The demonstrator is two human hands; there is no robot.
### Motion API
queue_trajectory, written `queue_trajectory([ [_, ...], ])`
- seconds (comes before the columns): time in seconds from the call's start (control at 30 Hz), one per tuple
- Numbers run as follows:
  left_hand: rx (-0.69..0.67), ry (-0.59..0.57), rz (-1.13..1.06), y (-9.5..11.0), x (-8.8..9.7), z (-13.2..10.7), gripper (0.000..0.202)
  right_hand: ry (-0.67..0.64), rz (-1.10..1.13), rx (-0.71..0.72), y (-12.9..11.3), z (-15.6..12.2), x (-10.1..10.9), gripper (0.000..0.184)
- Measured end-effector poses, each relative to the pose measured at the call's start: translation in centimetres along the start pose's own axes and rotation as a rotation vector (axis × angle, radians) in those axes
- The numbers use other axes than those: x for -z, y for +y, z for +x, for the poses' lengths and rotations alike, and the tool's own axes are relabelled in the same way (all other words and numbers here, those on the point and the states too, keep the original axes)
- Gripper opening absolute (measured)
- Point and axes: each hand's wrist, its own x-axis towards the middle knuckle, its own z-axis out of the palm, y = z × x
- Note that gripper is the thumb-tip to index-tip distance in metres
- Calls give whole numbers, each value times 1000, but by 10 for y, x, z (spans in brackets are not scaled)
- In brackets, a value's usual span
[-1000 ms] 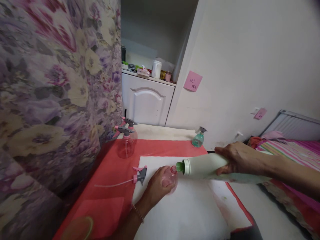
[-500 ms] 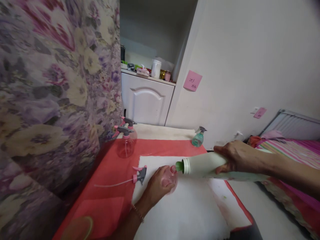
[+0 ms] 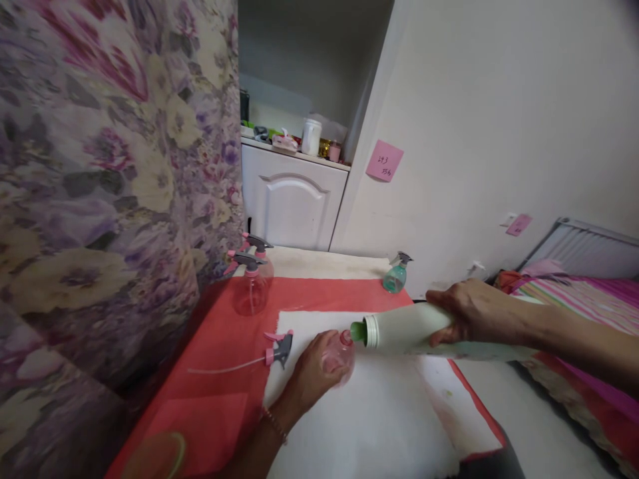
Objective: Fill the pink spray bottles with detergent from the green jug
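My left hand (image 3: pixel 318 366) is wrapped round a clear pink spray bottle (image 3: pixel 345 362) without its top, over the white cloth. My right hand (image 3: pixel 462 313) grips a large pale green jug (image 3: pixel 404 327), tipped nearly level with its mouth toward the left. Green liquid (image 3: pixel 358 330) shows at the jug's mouth, right at the pink bottle's neck. A grey and pink spray head (image 3: pixel 280 349) with a long thin tube lies left of my left hand. The jug's far end is partly hidden by my right forearm.
Two pink spray bottles with heads stand at the back left, the nearer one (image 3: pixel 251 293) in front. A green spray bottle (image 3: pixel 395 277) stands at the back right. A red cloth (image 3: pixel 210 372) and white cloth (image 3: pixel 369 426) cover the table. A bed (image 3: pixel 574 293) is at right.
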Motion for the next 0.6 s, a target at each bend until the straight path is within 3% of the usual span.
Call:
queue_trajectory([
  [0.6,-53,-12,80,-4,0,1,55,17,-8,18,1,1,0,55],
])
